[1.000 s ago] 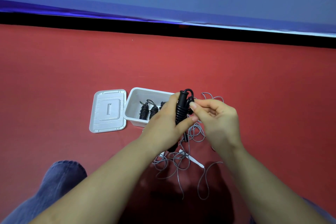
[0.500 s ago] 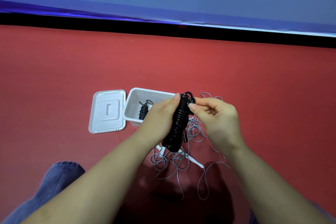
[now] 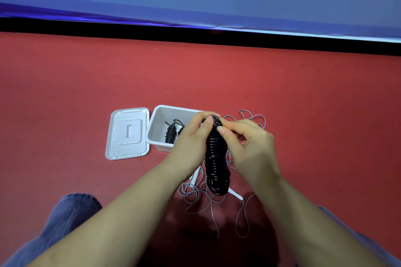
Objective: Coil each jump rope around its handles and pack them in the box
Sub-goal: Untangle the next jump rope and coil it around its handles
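Far left on the red floor (image 3: 65, 97), the flat white plastic lid (image 3: 128, 133) lies face up, touching the left wall of the open white rectangular plastic box (image 3: 155, 125). Inside that box, two black jump ropes already coiled around their handles (image 3: 170, 132) lean side by side, partly hidden behind the left hand (image 3: 191, 138). That hand is curled round the upper part of a black jump rope wound in tight turns around its handles (image 3: 216, 158), thumb pressed at the top end. The bundle hangs roughly upright, clear of the floor, in front of the box's right end. The right hand (image 3: 249, 147) pinches the top of the same bundle with thumb and forefinger, the other fingers folded in. Beneath and to the right, a loose grey jump rope with white handles (image 3: 236, 208) sprawls in tangled loops on the floor. Bottom left, a knee in blue denim (image 3: 71, 212).
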### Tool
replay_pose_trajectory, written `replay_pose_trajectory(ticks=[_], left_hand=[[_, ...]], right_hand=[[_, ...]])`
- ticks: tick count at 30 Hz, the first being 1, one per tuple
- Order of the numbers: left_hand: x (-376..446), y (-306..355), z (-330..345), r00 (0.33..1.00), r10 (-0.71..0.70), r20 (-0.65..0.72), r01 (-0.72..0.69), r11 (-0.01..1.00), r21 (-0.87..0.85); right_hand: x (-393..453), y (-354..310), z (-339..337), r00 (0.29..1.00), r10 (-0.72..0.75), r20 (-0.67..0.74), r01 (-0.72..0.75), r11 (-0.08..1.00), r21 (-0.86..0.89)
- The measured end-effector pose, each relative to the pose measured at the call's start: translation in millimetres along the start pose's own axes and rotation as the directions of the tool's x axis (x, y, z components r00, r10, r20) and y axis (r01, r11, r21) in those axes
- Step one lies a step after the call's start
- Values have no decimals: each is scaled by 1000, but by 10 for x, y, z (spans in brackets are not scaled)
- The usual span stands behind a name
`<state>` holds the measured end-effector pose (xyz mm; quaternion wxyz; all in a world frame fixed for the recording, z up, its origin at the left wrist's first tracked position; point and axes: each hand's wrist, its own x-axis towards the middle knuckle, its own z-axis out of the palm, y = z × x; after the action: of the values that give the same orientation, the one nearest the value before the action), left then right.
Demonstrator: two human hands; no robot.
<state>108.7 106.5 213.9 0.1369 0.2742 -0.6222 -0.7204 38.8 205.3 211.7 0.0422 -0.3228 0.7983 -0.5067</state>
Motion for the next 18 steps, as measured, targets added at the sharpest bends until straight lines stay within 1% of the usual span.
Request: replay_pose_trajectory(ticks=[2,5,9,12,15,18], left_hand=[[4,0,10,999,-33,11,33,999,-40],[-2,41,-2,997,-64,53,67,996,-62],[-2,37,-40,998,5,57,-11,994,108],[18,21,-64,999,38,33,-43,986,159],[37,23,-85,999,44,26,-48,985,165],[50,17,-102,999,47,11,-48,991,128]], right_hand=[[-6,-6,1,999,32,-13,-32,999,9],[-3,-14,-8,987,158,10,-158,981,116],[10,-72,-30,967,243,74,-254,931,263],[39,-124,-54,938,313,146,-345,849,400],[67,-137,-73,919,330,216,-394,799,455],[88,-108,-79,916,307,260,-396,803,446]])
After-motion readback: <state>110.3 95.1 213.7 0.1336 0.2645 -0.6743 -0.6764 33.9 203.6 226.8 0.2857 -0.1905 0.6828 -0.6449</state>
